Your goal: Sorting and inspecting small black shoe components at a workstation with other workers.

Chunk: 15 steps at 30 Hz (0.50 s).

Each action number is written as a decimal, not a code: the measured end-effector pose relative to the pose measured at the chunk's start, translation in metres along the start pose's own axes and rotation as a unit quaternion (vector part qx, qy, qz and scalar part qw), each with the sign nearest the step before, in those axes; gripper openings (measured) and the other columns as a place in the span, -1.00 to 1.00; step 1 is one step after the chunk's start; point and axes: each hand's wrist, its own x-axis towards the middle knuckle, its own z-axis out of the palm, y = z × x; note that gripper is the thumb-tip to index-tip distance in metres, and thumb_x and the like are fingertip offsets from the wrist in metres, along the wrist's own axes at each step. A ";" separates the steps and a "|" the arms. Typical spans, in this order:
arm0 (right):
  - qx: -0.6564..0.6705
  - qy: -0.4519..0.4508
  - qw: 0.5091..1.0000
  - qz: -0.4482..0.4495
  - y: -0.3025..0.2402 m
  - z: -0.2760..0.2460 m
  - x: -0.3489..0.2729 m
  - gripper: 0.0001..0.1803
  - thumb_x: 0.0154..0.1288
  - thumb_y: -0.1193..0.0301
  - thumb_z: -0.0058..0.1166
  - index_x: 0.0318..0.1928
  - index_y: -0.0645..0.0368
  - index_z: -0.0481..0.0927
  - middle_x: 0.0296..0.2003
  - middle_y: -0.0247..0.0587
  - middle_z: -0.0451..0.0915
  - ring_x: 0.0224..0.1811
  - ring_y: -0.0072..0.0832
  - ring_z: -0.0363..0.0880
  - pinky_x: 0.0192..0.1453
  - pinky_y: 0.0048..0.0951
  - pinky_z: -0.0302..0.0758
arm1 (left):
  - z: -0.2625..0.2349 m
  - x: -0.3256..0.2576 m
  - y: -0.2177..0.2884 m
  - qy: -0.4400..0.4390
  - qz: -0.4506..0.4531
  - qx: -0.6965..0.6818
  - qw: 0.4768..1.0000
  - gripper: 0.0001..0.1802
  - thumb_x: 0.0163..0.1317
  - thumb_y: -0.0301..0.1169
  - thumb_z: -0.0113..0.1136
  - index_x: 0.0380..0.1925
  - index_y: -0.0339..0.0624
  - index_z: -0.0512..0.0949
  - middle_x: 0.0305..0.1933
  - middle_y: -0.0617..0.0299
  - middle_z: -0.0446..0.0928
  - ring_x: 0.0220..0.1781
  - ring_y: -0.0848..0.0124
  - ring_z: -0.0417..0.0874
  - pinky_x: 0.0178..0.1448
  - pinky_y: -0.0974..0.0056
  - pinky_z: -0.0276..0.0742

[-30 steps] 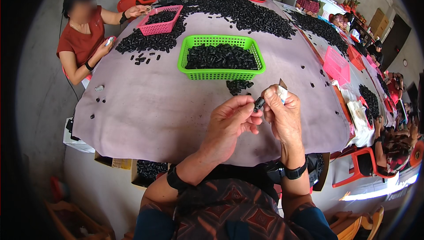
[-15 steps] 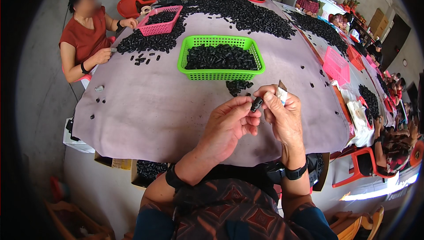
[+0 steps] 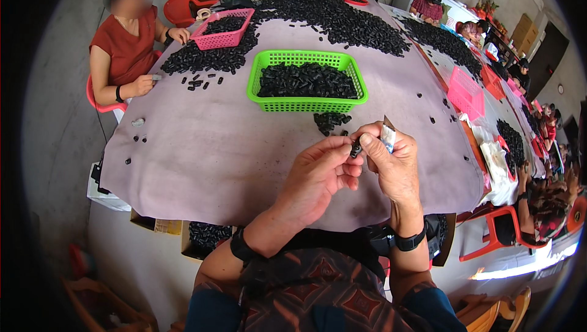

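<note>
Two hands meet above the near edge of the tabletop [image 3: 202,148]. The left hand [image 3: 318,176] and the right hand [image 3: 391,164] are close together, fingertips touching. They pinch one small black part [image 3: 355,148] between them. It looks short and round like a little tube, hard and dark. The right hand also holds a small shiny strip [image 3: 387,135], flat and thin, that sticks up past the fingers.

A soft purple-grey cloth covers the tabletop. It looks smooth, with a few dull marks. Just beyond the hands lies a little pile [image 3: 330,121] of the same black parts. Behind that sits a green basket [image 3: 306,103]. It is plastic, with a grid of small holes in its walls, and it is full of black parts. Farther back on the left is a pink basket [image 3: 221,40] of the same kind. Big heaps [image 3: 342,17] of black parts spread across the far end.

A person in a red top [image 3: 125,51] sits at the left side, with both hands on the cloth by some loose parts.
</note>
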 end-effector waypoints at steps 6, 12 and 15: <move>0.034 -0.005 0.999 0.039 0.003 -0.004 0.000 -0.84 0.21 0.39 0.08 -0.33 0.25 0.57 -0.58 -0.42 0.50 -0.66 -0.81 0.23 -0.65 -0.73 0.10 | -0.001 -0.001 0.001 -0.005 0.001 0.016 1.000 -0.83 0.28 -0.40 -0.06 -0.20 -0.17 0.48 -0.33 0.20 0.52 -0.35 0.47 0.50 -0.32 0.31 0.45; 0.019 0.009 1.000 0.023 0.003 -0.001 0.000 -0.83 0.22 0.37 0.08 -0.34 0.24 0.57 -0.59 -0.46 0.47 -0.65 -0.81 0.23 -0.64 -0.73 0.10 | 0.002 -0.001 0.001 0.006 -0.001 0.043 0.999 -0.80 0.28 -0.36 -0.03 -0.19 -0.20 0.48 -0.34 0.22 0.52 -0.36 0.48 0.49 -0.32 0.32 0.44; 0.013 0.001 0.999 0.038 0.002 -0.005 0.001 -0.84 0.21 0.40 0.09 -0.34 0.27 0.56 -0.57 -0.42 0.48 -0.62 -0.77 0.31 -0.61 -0.71 0.21 | 0.003 -0.001 0.001 -0.004 -0.005 0.055 0.998 -0.79 0.28 -0.36 -0.02 -0.18 -0.22 0.49 -0.34 0.23 0.51 -0.36 0.48 0.49 -0.33 0.34 0.44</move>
